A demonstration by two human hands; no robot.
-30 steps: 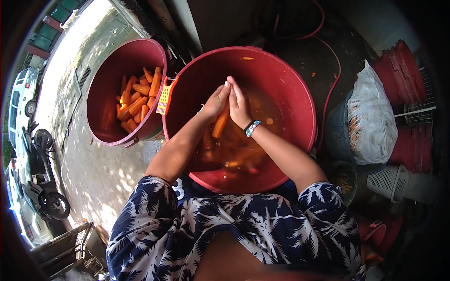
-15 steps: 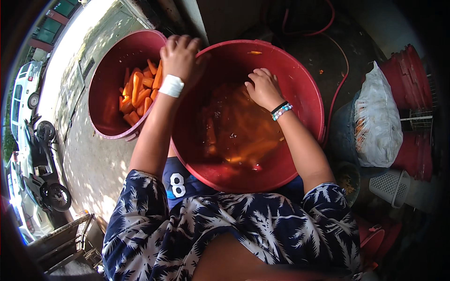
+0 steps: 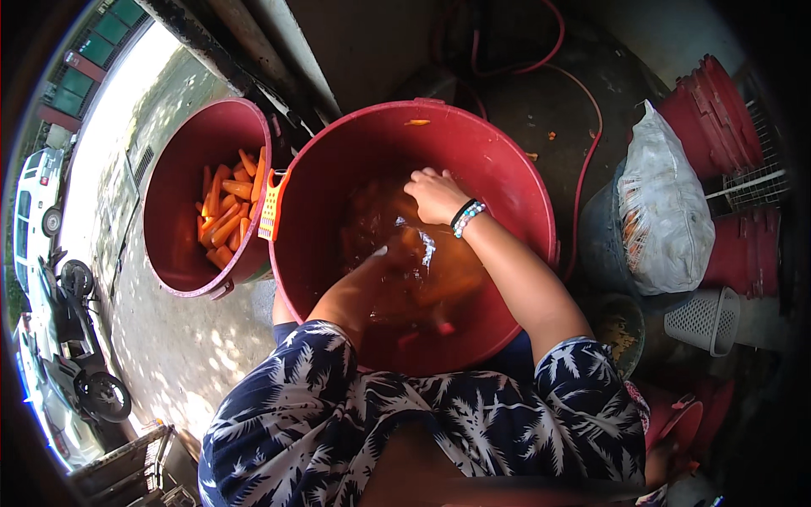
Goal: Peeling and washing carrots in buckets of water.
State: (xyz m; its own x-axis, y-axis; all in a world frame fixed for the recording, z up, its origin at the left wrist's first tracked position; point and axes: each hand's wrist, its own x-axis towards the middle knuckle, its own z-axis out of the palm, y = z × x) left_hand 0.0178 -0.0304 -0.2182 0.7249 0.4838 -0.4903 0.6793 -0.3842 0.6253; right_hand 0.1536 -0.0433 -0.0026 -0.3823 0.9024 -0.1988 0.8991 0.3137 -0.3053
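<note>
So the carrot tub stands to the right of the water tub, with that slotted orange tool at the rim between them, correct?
Not quite: the head view shows the carrot tub to the left of the water tub. The slotted orange tool is between them.

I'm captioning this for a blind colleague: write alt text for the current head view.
A person's left hand is submerged in murky water in a large red tub, the braceleted right hand over it. An orange perforated tool hangs on the tub's left rim beside a second red tub holding carrots.

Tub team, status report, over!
Left grip underwater in red tub, hold unclear. Right grip above water. Carrots in left bucket. Orange grater hooked on tub, blocking neither.
</note>
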